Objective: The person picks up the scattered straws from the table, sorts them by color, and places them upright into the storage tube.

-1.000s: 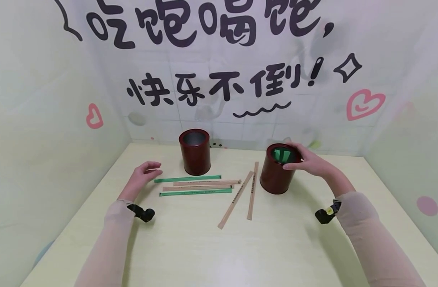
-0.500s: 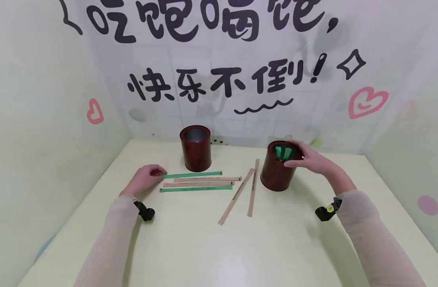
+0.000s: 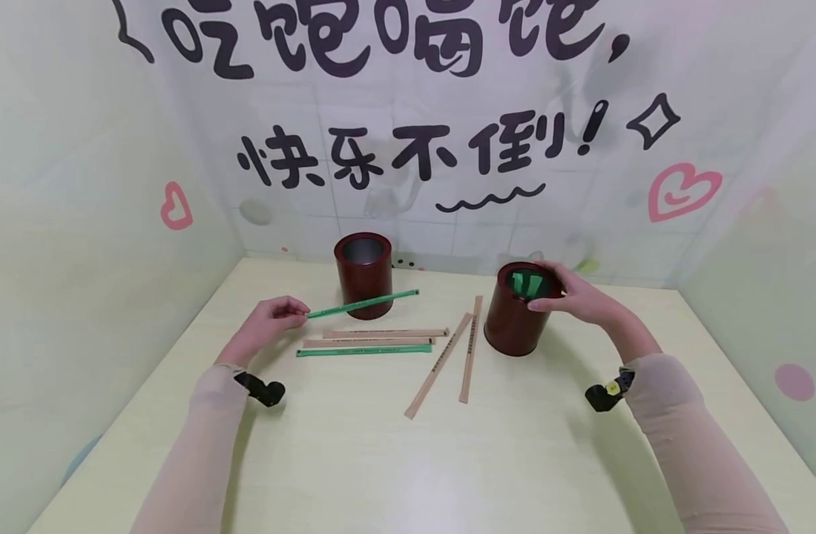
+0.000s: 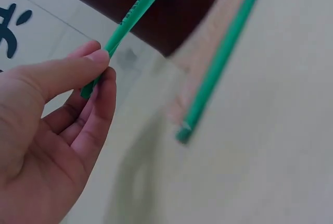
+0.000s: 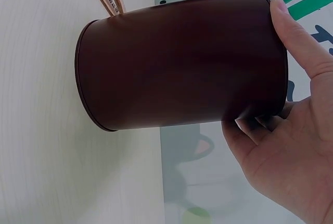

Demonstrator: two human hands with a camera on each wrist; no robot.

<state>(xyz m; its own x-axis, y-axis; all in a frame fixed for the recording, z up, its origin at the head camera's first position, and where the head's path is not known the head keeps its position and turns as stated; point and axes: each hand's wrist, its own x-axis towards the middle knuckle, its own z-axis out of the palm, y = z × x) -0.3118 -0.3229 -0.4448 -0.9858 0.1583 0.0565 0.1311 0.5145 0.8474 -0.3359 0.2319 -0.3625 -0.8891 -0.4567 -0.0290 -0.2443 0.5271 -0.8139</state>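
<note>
Head view: left grip (image 3: 268, 323) pinching slim green stick (image 3: 363, 305), right grip (image 3: 579, 300) holding smooth maroon cylindrical can (image 3: 512, 324)

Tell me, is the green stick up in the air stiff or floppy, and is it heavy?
The green stick looks fairly stiff: the left grip pinches it near one end, yet the rest doesn't droop. It's probably light, being so thin. It might swing or tilt if bumped, since it's held only near one end.
</note>
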